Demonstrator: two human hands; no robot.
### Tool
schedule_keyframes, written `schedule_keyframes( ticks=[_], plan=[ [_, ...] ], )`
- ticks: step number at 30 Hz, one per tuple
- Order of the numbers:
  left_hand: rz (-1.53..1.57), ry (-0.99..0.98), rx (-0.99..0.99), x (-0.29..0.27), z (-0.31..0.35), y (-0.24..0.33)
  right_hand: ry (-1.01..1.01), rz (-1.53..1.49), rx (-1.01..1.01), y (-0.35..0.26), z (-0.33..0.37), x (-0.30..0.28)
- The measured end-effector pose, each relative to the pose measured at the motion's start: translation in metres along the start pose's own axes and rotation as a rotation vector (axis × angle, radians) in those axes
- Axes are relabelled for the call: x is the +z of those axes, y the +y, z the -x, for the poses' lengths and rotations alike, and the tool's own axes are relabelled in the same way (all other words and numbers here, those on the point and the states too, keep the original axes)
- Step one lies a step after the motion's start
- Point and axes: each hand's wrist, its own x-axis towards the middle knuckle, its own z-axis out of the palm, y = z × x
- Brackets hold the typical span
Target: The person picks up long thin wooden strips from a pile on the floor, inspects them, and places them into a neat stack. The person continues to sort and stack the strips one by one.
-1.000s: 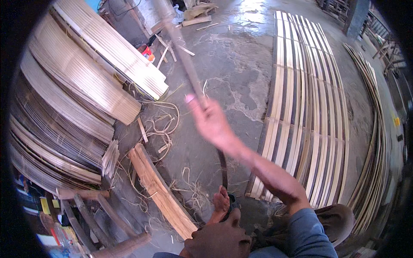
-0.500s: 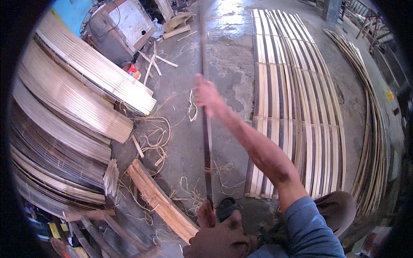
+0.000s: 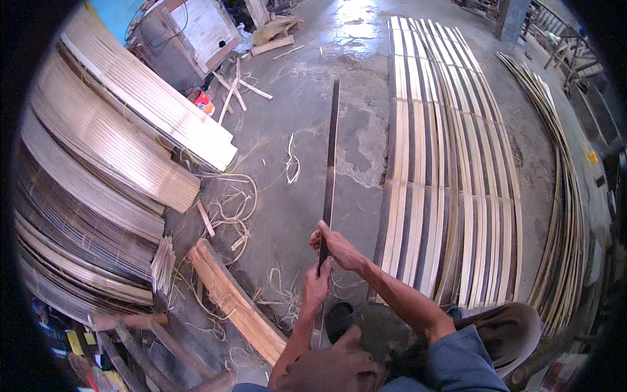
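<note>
A long, narrow bamboo strip (image 3: 332, 144), dark on its face with a pale edge, points away from me over the floor. My right hand (image 3: 338, 249) is closed round its nearer part, thumb on top. Just below, my left hand (image 3: 316, 285) grips the same strip, its thumb close to my right hand. The strip's near end runs down toward my lap, partly hidden by my left arm. On the floor to the right lies a panel (image 3: 450, 163) of pale and dark slats tied by cross strips.
Stacked bundles of slats (image 3: 117, 124) lie at left. A split wood plank (image 3: 228, 297) is by my left arm, near loose fibre strands (image 3: 245, 212). A bundle of thin strips (image 3: 567, 196) runs along the far right. A red container (image 3: 201, 102) stands beyond the stacks.
My right hand has come back toward me from far up the strip and now sits beside my left hand. The strip's far end has come nearer and shows fully.
</note>
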Motion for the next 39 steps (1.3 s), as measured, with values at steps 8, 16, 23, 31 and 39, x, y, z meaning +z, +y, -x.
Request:
schedule_keyframes(
  ticks=[8, 16, 23, 31, 39],
  plan=[
    [0.058, -0.237, -0.041, 0.016, 0.094, -0.094, 0.398, -0.148, -0.174, -0.113, -0.076, -0.128],
    [-0.100, -0.222, 0.208, 0.009, 0.078, -0.175, 0.413, -0.207, -0.256, -0.155, -0.100, -0.089],
    [-0.123, 0.236, 0.281, 0.045, 0.056, -0.071, 0.379, -0.437, -0.029, -0.172, -0.079, -0.063],
    [-0.498, 0.556, 0.332, 0.075, 0.020, -0.145, 0.389, 0.034, -0.494, -0.191, -0.024, 0.031],
    [-0.259, 0.461, 0.283, 0.061, 0.019, -0.154, 0.185, 0.317, -0.856, -0.188, 0.038, 0.123]
  ],
)
